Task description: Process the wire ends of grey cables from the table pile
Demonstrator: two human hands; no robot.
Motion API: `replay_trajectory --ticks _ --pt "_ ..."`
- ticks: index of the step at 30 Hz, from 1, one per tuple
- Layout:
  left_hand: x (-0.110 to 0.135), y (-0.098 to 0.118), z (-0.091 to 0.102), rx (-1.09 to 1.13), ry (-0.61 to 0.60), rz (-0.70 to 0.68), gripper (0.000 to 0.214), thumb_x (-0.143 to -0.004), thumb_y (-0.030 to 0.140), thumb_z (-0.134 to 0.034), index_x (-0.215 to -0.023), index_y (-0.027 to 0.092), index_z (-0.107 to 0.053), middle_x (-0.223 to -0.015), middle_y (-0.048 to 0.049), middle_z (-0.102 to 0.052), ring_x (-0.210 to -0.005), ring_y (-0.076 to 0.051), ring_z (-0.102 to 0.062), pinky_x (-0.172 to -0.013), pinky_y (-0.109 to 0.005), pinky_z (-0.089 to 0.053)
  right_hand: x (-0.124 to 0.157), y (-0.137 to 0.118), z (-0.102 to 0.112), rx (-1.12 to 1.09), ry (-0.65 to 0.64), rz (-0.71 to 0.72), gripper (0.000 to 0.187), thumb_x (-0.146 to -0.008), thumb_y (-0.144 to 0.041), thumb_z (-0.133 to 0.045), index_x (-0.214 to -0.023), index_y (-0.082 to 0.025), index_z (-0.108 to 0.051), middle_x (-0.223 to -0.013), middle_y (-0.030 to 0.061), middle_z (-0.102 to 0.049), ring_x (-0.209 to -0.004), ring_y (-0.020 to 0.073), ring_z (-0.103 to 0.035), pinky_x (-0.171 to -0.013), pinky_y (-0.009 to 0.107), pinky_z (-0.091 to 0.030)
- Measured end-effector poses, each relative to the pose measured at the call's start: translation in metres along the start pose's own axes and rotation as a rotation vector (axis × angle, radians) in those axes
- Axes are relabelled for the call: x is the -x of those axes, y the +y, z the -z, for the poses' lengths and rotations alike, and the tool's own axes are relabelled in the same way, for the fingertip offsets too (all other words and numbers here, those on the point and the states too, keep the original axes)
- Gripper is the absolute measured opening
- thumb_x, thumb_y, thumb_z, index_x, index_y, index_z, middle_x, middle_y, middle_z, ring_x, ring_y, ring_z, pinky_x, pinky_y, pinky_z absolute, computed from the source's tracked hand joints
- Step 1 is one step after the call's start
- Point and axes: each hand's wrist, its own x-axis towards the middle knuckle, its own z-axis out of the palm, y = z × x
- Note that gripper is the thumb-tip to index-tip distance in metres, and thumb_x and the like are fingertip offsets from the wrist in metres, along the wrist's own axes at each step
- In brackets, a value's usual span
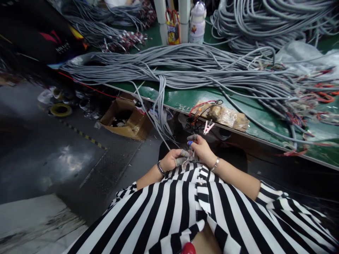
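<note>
Just above my lap, my left hand (174, 158) is closed around the frayed end of a grey cable, where thin loose wires (187, 161) stick out. My right hand (201, 150) pinches at the same wires from the other side; its fingertips carry grey and blue wraps. Exactly which strand it grips is too small to make out. Several grey cables (160, 106) hang from the table edge down toward my left hand. A pink clip (208, 127) sits at the table edge, just beyond my right hand.
A long bundle of grey cables (148, 67) lies across the green table (180, 97), stripped ends at the right. A taped wooden block (227, 116) sits on the front edge. Behind stand a bottle (197, 24) and a yellow container (173, 32). A cardboard box (132, 123) is below left.
</note>
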Motion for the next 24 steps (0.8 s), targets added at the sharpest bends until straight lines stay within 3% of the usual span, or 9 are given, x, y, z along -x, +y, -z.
replay_trajectory --ticks 3,6,9,11,14,17,20,22,24 --pt "-0.003 0.0 0.0 0.091 0.1 -0.037 0.033 -0.068 0.041 -0.08 -0.077 0.012 -0.068 -0.063 -0.0043 -0.065 -0.051 -0.01 -0.055 -0.052 -0.022 -0.045 -0.008 0.003 0.006 0.033 0.053 -0.01 0.027 -0.06 -0.029 -0.064 -0.083 -0.017 -0.056 -0.061 -0.0056 -0.054 -0.048 0.0064 -0.04 -0.044 0.019 -0.03" --pt "-0.008 0.0 0.004 0.128 0.331 -0.121 0.028 -0.071 0.038 -0.078 -0.081 0.014 -0.068 -0.064 -0.0026 -0.066 -0.053 -0.01 -0.055 -0.055 -0.022 -0.047 -0.002 0.002 0.013 0.023 -0.067 0.024 0.032 -0.066 -0.04 -0.067 -0.087 -0.017 -0.057 -0.066 -0.0037 -0.058 -0.044 0.0045 -0.032 -0.041 0.019 -0.02" --pt "-0.013 0.001 0.005 0.08 0.447 -0.162 0.025 -0.07 0.035 -0.079 -0.082 0.015 -0.069 -0.064 -0.0007 -0.066 -0.055 -0.01 -0.056 -0.057 -0.022 -0.048 0.011 -0.003 0.018 0.049 -0.177 0.066 0.041 -0.075 -0.058 -0.061 -0.083 -0.018 -0.057 -0.068 -0.0006 -0.061 -0.043 0.0048 -0.03 -0.04 0.02 -0.019" --pt "-0.014 0.003 0.004 0.022 0.465 -0.178 0.023 -0.069 0.031 -0.079 -0.082 0.016 -0.069 -0.065 -0.0002 -0.066 -0.057 -0.01 -0.056 -0.06 -0.022 -0.049 0.018 -0.007 0.019 0.122 -0.231 0.15 0.046 -0.077 -0.063 -0.059 -0.079 -0.017 -0.058 -0.068 0.0011 -0.061 -0.047 0.0069 -0.038 -0.043 0.021 -0.028" --pt "-0.013 0.003 0.002 -0.084 0.455 -0.203 0.018 -0.07 0.026 -0.078 -0.081 0.015 -0.07 -0.071 -0.0012 -0.067 -0.064 -0.011 -0.058 -0.068 -0.024 -0.05 0.023 -0.015 0.015 0.187 -0.255 0.267 0.041 -0.072 -0.057 -0.07 -0.083 -0.019 -0.061 -0.076 0.002 -0.063 -0.063 0.0129 -0.053 -0.058 0.026 -0.045" --pt "-0.012 0.0 0.0 -0.166 0.449 -0.21 0.019 -0.071 0.024 -0.076 -0.087 0.015 -0.071 -0.081 -0.0035 -0.07 -0.076 -0.014 -0.062 -0.077 -0.026 -0.051 0.023 -0.018 0.008 0.123 -0.222 0.248 0.036 -0.069 -0.05 -0.075 -0.083 -0.02 -0.061 -0.077 0.0008 -0.063 -0.068 0.0145 -0.057 -0.066 0.029 -0.05" --pt "-0.012 -0.001 -0.001 -0.165 0.488 -0.212 0.018 -0.072 0.023 -0.075 -0.088 0.016 -0.07 -0.081 -0.0028 -0.069 -0.076 -0.013 -0.061 -0.077 -0.026 -0.05 0.024 -0.016 0.004 0.051 -0.217 0.233 0.029 -0.074 -0.045 -0.072 -0.082 -0.02 -0.06 -0.076 0.0006 -0.063 -0.066 0.014 -0.057 -0.067 0.03 -0.051" --pt "-0.013 0.001 -0.003 -0.119 0.506 -0.209 0.017 -0.072 0.023 -0.075 -0.086 0.016 -0.069 -0.077 -0.0012 -0.068 -0.071 -0.012 -0.059 -0.074 -0.025 -0.05 0.025 -0.016 0.005 0.135 -0.239 0.351 0.021 -0.079 -0.039 -0.068 -0.085 -0.02 -0.062 -0.077 0.0014 -0.063 -0.069 0.0146 -0.058 -0.068 0.031 -0.051" --pt "-0.014 0.003 -0.007 -0.052 0.52 -0.2 0.017 -0.072 0.024 -0.075 -0.085 0.016 -0.068 -0.075 -0.0004 -0.067 -0.069 -0.011 -0.059 -0.071 -0.024 -0.049 0.027 -0.016 0.007 0.356 -0.308 0.583 0.011 -0.081 -0.032 -0.064 -0.084 -0.021 -0.064 -0.08 0.0031 -0.062 -0.073 0.0155 -0.058 -0.069 0.03 -0.051"
